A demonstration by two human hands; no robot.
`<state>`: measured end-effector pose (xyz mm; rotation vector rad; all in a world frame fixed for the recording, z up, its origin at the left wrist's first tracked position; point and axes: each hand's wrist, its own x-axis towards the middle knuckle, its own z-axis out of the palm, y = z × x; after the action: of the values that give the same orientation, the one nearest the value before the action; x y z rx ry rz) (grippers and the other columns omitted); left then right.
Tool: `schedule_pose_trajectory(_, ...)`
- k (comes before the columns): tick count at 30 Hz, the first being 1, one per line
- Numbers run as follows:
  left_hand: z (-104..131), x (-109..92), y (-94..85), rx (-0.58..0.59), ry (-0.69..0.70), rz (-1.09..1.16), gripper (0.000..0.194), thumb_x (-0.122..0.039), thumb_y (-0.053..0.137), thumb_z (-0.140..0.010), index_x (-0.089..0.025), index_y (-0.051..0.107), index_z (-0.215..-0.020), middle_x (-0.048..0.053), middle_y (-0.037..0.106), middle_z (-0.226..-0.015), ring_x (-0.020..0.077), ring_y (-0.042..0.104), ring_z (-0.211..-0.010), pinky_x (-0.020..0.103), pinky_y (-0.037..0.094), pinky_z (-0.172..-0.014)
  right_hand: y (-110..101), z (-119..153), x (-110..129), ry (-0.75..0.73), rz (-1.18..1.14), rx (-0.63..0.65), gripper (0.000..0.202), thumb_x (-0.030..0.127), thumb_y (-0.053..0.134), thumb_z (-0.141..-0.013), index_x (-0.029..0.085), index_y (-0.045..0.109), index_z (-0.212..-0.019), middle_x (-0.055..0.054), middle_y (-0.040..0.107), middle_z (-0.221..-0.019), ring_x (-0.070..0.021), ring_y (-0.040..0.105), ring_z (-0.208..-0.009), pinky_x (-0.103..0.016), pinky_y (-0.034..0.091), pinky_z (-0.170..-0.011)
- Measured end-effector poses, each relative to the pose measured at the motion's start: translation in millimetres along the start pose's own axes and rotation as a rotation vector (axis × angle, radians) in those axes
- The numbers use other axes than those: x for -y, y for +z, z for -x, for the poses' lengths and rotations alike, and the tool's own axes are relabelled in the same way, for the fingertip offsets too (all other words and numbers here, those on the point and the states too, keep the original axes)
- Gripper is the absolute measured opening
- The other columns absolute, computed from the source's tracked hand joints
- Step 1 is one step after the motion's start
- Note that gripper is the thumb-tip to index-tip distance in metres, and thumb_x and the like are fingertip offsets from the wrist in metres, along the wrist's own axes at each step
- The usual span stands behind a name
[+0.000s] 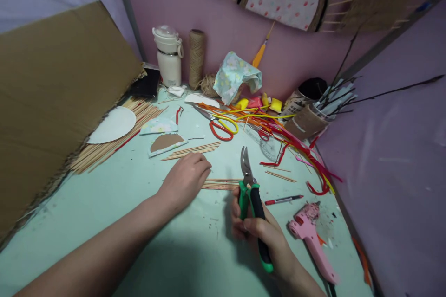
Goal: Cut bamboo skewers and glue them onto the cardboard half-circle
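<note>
My right hand (258, 227) is wrapped round the green and black handles of the pruning shears (248, 178), whose metal blades point up and away. My left hand (186, 176) rests over the left end of a row of thin wooden sticks (221, 184), its fingers curled down and their tips hidden. Behind that hand lies another small bundle of sticks (195, 150). A brown half-round cardboard piece (166, 143) with a patterned cloth edge is beyond it to the left. To the right of the shears lies a red pen (284, 200).
A pink glue gun (315, 241) lies at the right. Large cardboard (62, 88) covers the left side. Red-handled scissors (221, 130), coloured pipe cleaners (278, 130), a white bottle (169, 58), twine (196, 58) and tubes holding twigs (306, 120) stand or lie further back.
</note>
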<state>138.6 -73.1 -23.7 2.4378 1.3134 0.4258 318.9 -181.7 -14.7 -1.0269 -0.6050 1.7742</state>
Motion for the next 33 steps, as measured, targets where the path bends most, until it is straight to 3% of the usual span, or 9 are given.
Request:
schedule_pose_trajectory(5,-1,-14,7.6,0.143,0.030,-0.001,0.023,-0.023,0.047,-0.095,-0.015,0.067,-0.087,0.008,0.062,-0.093,0.0231,0.056,-0.094,0.037,0.046,-0.084,-1,-1,-2,-0.007,0.006,0.025,0.043,0.024,0.063,-0.068,0.021,0.053,-0.110,0.001,0.046,-0.083,-0.0103,0.038,-0.063,-0.025,0.033,-0.055)
schedule_pose_trajectory(10,-3,-16,14.4,0.168,0.013,-0.020,0.019,-0.021,0.047,-0.095,-0.015,0.062,-0.085,0.007,0.060,-0.091,0.0231,0.053,-0.092,0.036,0.045,-0.082,-5,-1,-3,-0.019,0.023,0.064,0.041,0.028,0.064,-0.071,0.022,0.054,-0.110,0.001,0.046,-0.084,-0.0104,0.039,-0.064,-0.025,0.033,-0.056)
schedule_pose_trajectory(15,0,-14,10.6,0.116,-0.012,0.005,0.017,-0.018,0.044,-0.095,-0.016,0.057,-0.085,0.006,0.059,-0.090,0.0222,0.052,-0.091,0.035,0.043,-0.079,-5,0,-2,0.009,-0.006,0.068,0.048,0.029,0.067,-0.067,0.024,0.054,-0.113,0.001,0.046,-0.086,-0.0113,0.039,-0.066,-0.026,0.032,-0.057)
schedule_pose_trajectory(20,0,-8,-1.7,0.051,-0.140,0.066,0.020,-0.022,0.037,-0.096,-0.020,0.055,-0.088,0.003,0.060,-0.086,0.0199,0.055,-0.081,0.032,0.042,-0.070,-2,5,1,0.032,0.048,0.092,0.055,0.029,0.067,-0.064,0.024,0.053,-0.117,-0.001,0.048,-0.090,-0.0133,0.041,-0.071,-0.029,0.034,-0.065)
schedule_pose_trajectory(26,1,2,-14.8,-0.066,-0.114,0.180,0.024,-0.023,0.038,-0.095,-0.020,0.062,-0.097,0.005,0.068,-0.098,0.0211,0.061,-0.093,0.033,0.046,-0.080,-2,7,0,0.104,0.250,0.198,0.052,0.027,0.060,-0.067,0.021,0.051,-0.118,-0.001,0.050,-0.090,-0.0163,0.042,-0.079,-0.032,0.033,-0.071)
schedule_pose_trajectory(33,4,-3,-24.8,-0.125,-0.132,0.346,0.021,-0.025,0.047,-0.092,-0.020,0.067,-0.094,0.002,0.072,-0.098,0.0181,0.065,-0.092,0.031,0.049,-0.084,1,8,5,0.192,0.353,0.166,0.045,0.022,0.057,-0.068,0.022,0.051,-0.113,-0.002,0.052,-0.095,-0.0173,0.046,-0.084,-0.032,0.035,-0.076)
